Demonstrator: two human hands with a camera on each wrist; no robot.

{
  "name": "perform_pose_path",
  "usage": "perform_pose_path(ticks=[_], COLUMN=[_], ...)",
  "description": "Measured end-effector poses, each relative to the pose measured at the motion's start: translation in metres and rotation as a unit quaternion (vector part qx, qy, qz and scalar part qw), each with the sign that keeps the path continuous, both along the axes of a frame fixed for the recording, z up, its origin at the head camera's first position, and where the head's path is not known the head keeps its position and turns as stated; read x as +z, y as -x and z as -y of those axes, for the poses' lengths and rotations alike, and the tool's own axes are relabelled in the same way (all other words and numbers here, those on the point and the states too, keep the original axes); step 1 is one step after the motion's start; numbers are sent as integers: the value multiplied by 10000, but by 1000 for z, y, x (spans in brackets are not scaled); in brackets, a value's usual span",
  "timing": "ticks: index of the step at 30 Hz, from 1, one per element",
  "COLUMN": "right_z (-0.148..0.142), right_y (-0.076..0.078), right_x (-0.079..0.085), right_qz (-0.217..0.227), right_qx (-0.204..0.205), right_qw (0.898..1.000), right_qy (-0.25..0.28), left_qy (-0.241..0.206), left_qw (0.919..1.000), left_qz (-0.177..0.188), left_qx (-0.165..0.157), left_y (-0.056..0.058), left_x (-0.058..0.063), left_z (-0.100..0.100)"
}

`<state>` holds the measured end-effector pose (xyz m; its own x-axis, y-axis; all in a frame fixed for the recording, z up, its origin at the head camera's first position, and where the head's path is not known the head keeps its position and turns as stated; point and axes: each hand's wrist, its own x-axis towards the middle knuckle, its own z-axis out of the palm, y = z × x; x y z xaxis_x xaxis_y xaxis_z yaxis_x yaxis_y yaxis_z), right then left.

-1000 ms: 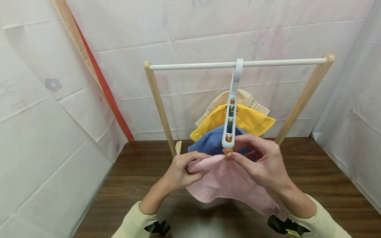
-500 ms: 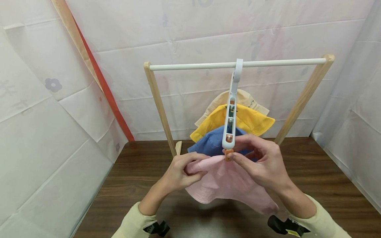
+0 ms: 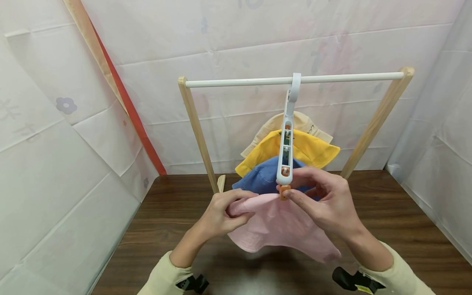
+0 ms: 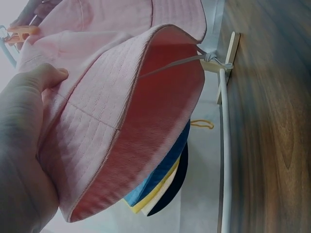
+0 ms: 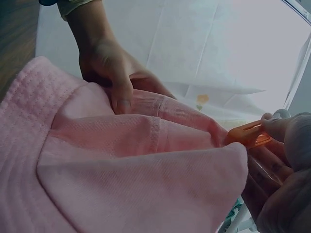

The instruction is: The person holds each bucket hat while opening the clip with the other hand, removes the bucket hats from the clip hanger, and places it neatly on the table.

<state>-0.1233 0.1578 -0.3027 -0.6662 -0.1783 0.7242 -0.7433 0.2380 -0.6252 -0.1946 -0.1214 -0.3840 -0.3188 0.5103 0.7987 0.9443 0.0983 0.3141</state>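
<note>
My left hand (image 3: 221, 213) grips the crown of a pink bucket hat (image 3: 274, 229), thumb on the near side. With thumb and finger, my right hand (image 3: 330, 200) pinches an orange clip (image 3: 284, 191) at the low end of a white hanger (image 3: 289, 110). In the right wrist view the orange clip (image 5: 247, 134) meets the edge of the hat's crown; whether it bites the cloth I cannot tell. Behind the pink hat, blue (image 3: 258, 176), yellow (image 3: 313, 149) and cream (image 3: 271, 127) bucket hats hang in a row below the hanger.
The hanger hooks over the white bar (image 3: 236, 82) of a rack with wooden legs (image 3: 199, 131). It stands on a dark wooden table (image 3: 158, 209). Pale sheets (image 3: 228, 37) surround the table behind and at the sides. A red strip (image 3: 129, 102) runs down at the left.
My left hand and the pink hat have shifted slightly left. The hanger's low end and the orange clip have moved a little right and down. Both hands keep their hold.
</note>
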Motion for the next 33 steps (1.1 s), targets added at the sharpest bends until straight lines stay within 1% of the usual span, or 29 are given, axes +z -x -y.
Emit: perform_pose_path(ticks=[7,12,19,26,33], right_z=[-1,-1,-1,-1,0], right_y=[1,1,2,1,1], right_x=[-1,-2,-3,-3,-3], right_qz=[-37,-29,-37,21,58], right_qx=[184,241,459,407,464], right_qw=[9998,9997,9988,9991,9988], right_qy=[88,82,169,112,111], left_qy=[0,-1,-37,-33,-40], left_qw=[10000,10000,10000,10000,9999], left_qz=[10,-5,-45,34,84], left_qx=[16,20,59,71,54], left_y=[-1,-1,-2,-3,-4], left_x=[-1,-1,-3,-4,-4], left_z=[2,2,4,7,8])
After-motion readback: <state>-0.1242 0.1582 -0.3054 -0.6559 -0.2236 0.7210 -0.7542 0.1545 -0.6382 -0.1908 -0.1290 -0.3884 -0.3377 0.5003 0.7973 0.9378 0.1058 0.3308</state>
